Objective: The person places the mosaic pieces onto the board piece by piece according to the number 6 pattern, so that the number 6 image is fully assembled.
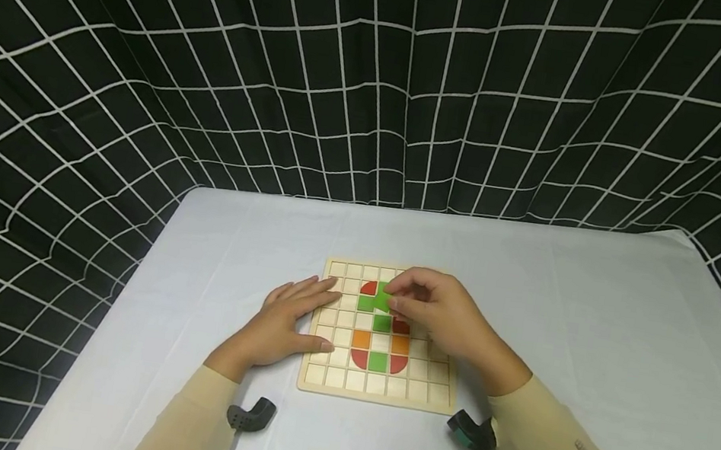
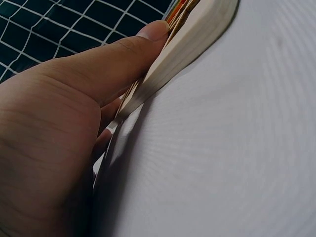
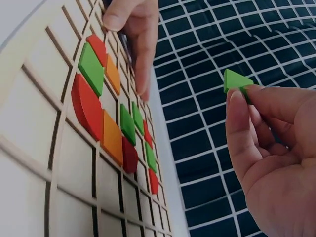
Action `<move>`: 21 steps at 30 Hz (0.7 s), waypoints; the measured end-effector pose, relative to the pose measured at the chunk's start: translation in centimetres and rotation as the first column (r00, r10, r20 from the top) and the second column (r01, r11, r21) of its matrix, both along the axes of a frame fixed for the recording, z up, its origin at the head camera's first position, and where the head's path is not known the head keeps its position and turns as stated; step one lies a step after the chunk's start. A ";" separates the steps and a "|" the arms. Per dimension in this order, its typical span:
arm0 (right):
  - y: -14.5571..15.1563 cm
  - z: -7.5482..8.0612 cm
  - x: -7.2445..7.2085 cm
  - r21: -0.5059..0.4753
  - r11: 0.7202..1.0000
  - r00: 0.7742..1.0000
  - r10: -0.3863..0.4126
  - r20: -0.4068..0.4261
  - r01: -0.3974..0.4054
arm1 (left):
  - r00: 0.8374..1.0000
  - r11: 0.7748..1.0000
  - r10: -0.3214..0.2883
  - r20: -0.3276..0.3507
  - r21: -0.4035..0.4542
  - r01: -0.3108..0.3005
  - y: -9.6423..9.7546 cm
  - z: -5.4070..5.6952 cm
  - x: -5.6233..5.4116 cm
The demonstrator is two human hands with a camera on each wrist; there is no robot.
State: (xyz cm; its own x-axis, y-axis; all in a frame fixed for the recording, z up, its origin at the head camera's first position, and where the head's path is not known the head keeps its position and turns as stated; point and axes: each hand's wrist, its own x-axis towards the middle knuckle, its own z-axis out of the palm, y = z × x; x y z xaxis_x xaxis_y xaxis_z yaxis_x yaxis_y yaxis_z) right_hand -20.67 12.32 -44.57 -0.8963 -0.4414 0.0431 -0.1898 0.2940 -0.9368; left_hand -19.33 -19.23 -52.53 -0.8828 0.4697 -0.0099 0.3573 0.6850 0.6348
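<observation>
A light wooden grid board (image 1: pixel 416 390) lies on the table, with flat red, green and orange tiles set in some of its squares. My left hand (image 1: pixel 280 329) rests along the board's left edge, fingers spread and fairly straight. Its thumb (image 2: pixel 123 59) lies over the edge onto the grid. Above the upper middle of the board, my right hand (image 1: pixel 445 314) pinches a green tile (image 3: pixel 237 80) between thumb and fingertips. The right wrist view shows this tile raised off the board. In the head view, that hand covers part of the upper right squares.
On the board, an orange tile (image 1: pixel 361 339) sits above a rounded red tile (image 1: pixel 358 359), beside a green tile (image 1: pixel 378 362). A white cloth (image 1: pixel 234 238) covers the table. Dark curtain (image 1: pixel 383 67) with white grid lines stands behind. Dark wrist devices (image 1: pixel 254 416) show near both sleeves.
</observation>
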 end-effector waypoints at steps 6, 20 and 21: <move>-1.4 0.0 -0.7 0.020 1.000 1.000 -0.005 0.023 0.005 | 1.000 1.000 -0.001 -0.004 -0.005 0.001 -0.2 0.0 0.1; -2.3 -3.4 -1.4 0.070 0.997 0.994 0.000 0.112 -0.008 | 1.000 1.000 0.002 -0.003 -0.006 -0.002 -0.1 0.1 0.1; -2.3 -3.6 -1.4 0.079 0.997 0.994 0.002 0.106 -0.010 | 1.000 1.000 0.002 -0.001 -0.007 -0.002 -0.1 0.1 0.1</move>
State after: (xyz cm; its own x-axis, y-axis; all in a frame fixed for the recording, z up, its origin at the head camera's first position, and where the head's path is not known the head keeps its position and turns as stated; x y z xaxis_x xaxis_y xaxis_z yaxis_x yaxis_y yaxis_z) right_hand -22.11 10.02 -48.19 -0.8912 -0.4452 -0.0869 -0.0933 0.3674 -0.9253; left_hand -19.21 -19.33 -52.48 -0.8837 0.4678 -0.0120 0.3566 0.6899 0.6300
